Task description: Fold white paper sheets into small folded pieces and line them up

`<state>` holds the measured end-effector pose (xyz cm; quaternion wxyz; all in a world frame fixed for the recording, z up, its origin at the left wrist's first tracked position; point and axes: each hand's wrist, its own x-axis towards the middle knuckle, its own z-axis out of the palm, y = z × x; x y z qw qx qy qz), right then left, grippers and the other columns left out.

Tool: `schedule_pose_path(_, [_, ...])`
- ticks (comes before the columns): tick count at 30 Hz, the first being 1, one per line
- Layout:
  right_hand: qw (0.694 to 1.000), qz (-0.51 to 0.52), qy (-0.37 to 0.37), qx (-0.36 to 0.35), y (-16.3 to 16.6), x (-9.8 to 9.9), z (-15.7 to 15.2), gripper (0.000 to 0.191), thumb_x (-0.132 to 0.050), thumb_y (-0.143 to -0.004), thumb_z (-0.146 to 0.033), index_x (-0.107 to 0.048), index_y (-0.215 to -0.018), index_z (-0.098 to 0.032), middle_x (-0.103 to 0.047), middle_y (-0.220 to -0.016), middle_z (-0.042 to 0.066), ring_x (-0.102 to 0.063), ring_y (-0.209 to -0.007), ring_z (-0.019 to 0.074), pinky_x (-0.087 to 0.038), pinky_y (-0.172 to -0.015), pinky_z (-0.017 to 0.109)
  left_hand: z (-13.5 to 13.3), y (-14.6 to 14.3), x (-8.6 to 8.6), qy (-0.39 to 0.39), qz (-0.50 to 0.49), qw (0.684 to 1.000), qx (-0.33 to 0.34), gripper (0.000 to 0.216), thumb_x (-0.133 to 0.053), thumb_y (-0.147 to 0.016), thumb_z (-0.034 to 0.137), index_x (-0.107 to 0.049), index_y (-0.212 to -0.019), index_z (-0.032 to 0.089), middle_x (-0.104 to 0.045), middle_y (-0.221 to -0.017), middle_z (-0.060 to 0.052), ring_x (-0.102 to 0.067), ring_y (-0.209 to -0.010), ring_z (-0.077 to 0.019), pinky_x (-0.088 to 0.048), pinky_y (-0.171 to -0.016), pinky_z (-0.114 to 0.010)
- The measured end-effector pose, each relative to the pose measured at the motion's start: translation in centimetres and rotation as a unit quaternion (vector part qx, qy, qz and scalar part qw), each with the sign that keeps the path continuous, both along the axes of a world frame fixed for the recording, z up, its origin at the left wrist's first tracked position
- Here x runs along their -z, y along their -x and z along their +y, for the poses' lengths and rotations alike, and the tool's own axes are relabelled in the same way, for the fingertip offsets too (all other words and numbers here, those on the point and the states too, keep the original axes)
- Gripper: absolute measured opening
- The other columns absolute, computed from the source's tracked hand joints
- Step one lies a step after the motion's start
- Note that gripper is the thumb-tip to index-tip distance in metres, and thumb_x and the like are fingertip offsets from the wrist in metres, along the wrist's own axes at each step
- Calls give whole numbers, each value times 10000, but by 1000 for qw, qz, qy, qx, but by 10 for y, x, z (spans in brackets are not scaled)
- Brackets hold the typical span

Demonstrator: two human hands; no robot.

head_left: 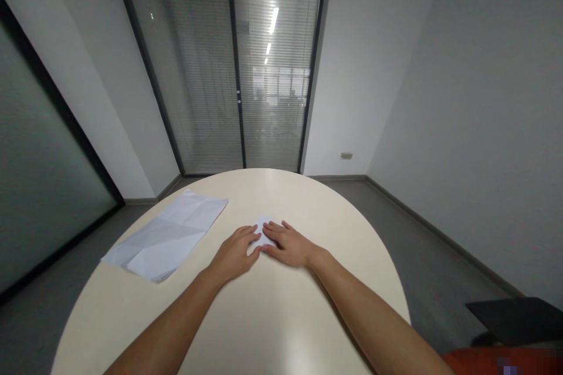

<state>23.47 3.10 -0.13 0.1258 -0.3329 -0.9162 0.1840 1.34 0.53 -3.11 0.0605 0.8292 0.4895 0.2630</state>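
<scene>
A small piece of folded white paper (263,236) lies flat near the middle of the round cream table (246,310). From its left edge, my left hand (235,253) touches it with fingers spread and thumb pointing inward. My right hand (288,243) lies palm down over its right part, fingers stretched out and pressing on it. Both thumbs come close together at the paper's near edge. Much of the paper is hidden beneath my fingers, so its exact shape does not show.
Larger creased white sheets (171,237) rest at the table's left, with a corner at its edge. Beyond the table stand glass panels with blinds (272,123). A black chair-like object (519,319) and something red (479,360) are at the lower right.
</scene>
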Motion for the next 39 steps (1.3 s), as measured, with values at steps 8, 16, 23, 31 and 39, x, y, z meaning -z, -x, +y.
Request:
schedule_pose_path(8, [1000, -19, -15, 16, -2, 9, 8, 825, -526, -893, -665, -355, -1542, -185, -318, -1594, 159, -237, -1492, 331, -119, -1199, 599, -5, 0, -7, 6, -12, 997, 72, 309, -580, -878, 219, -708, -1159, 200, -651, -1336, -96, -573, -1276, -227, -444, -1115, -402])
schedule_pose_path(16, [1000, -24, -2, 20, -3, 7, 9, 822, -456, -909, -710, -348, -1547, -205, -293, -1608, 136, -225, -1497, 329, -126, -1202, 588, -9, 0, -15, 30, 6, 993, 116, 328, -515, -917, 190, -698, -1186, 230, -636, -1368, -51, -551, -1308, -189, -427, -1126, -342])
schedule_pose_path(23, [998, -37, -1, 52, -12, 10, 14, 777, -406, -957, -656, -338, -1551, -160, -280, -1611, 155, -196, -1497, 369, -169, -1192, 584, -7, 3, -14, 20, 39, 994, 97, 321, -507, -942, 218, -666, -1218, 262, -620, -1390, -47, -554, -1303, -203, -383, -1145, -441])
schedule_pose_path(31, [996, 19, -78, 28, -11, 9, 15, 667, -591, -908, -537, -493, -1443, -152, -516, -1451, 185, -445, -1343, 330, -321, -1122, 493, -2, 11, -9, 19, 47, 998, 36, 310, -562, -938, 316, -666, -1222, 250, -610, -1401, -77, -544, -1318, -240, -355, -1155, -487])
schedule_pose_path(39, [996, 55, -73, 21, -14, 3, 15, 369, -702, -848, -417, -645, -1111, -163, -658, -1090, 116, -574, -1071, 267, -448, -938, 391, 0, 12, -5, 15, 15, 998, 66, 300, -587, -934, 283, -674, -1220, 251, -657, -1339, -51, -562, -1294, -218, -416, -1133, -416])
